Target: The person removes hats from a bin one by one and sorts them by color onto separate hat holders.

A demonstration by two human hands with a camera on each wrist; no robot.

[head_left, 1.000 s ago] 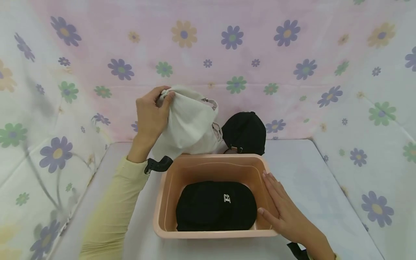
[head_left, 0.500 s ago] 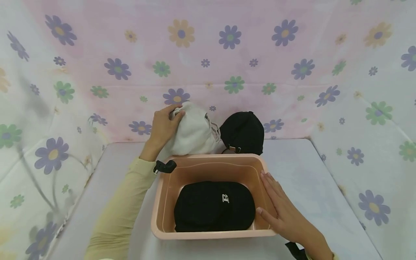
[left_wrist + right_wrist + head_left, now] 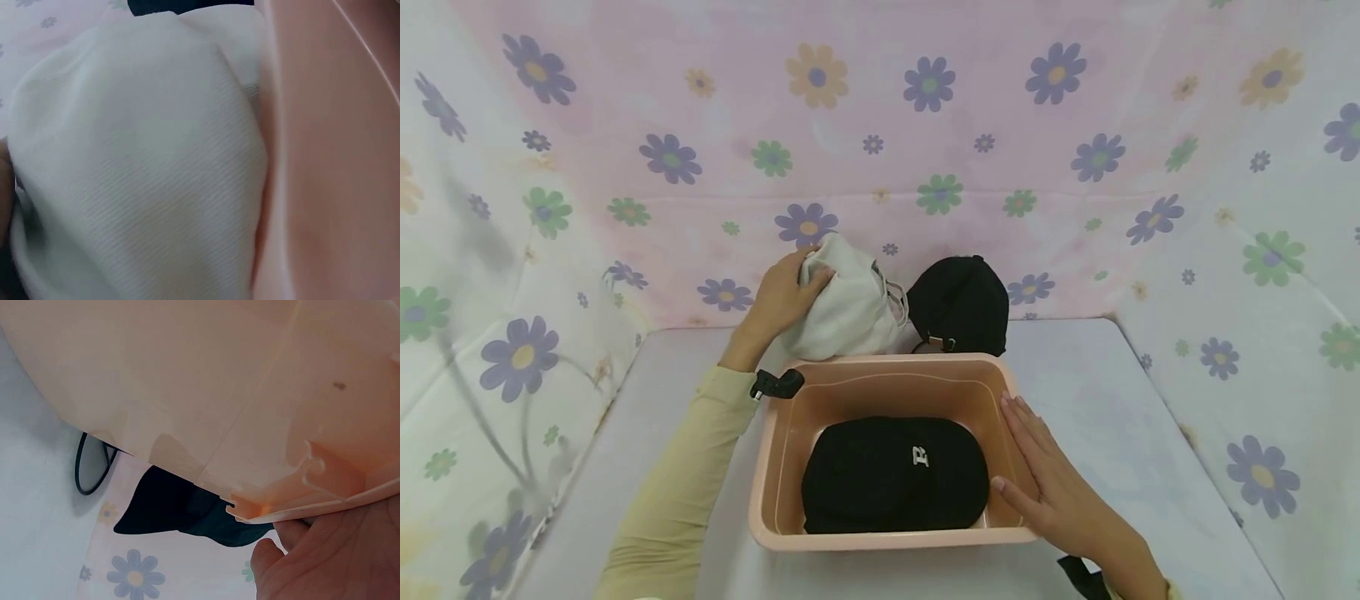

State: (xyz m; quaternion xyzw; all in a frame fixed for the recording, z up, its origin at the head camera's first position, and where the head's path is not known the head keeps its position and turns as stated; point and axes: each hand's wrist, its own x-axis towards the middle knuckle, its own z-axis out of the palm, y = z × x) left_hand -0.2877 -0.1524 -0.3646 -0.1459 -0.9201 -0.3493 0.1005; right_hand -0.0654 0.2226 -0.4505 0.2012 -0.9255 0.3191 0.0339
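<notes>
My left hand grips a white soft twill cloth item with thin strap loops on its right side. The thumb is in front of the cloth and the fingers lie behind it. The item is bunched up behind a peach plastic tub, and the left wrist view shows its cloth right beside the tub's side. Inside the tub lies a black cap with a pale raised letter. My right hand rests on the tub's right rim, fingers straight, thumb pointing inward.
Behind the tub, right of the white cloth, stands another black cap with a small buckle strap. The pale table ends at flower-printed cloth walls. A thin black loop shows by the tub in the right wrist view.
My left hand has come down and to the right with the white cloth, which now sits lower behind the tub. My right hand stays on the rim.
</notes>
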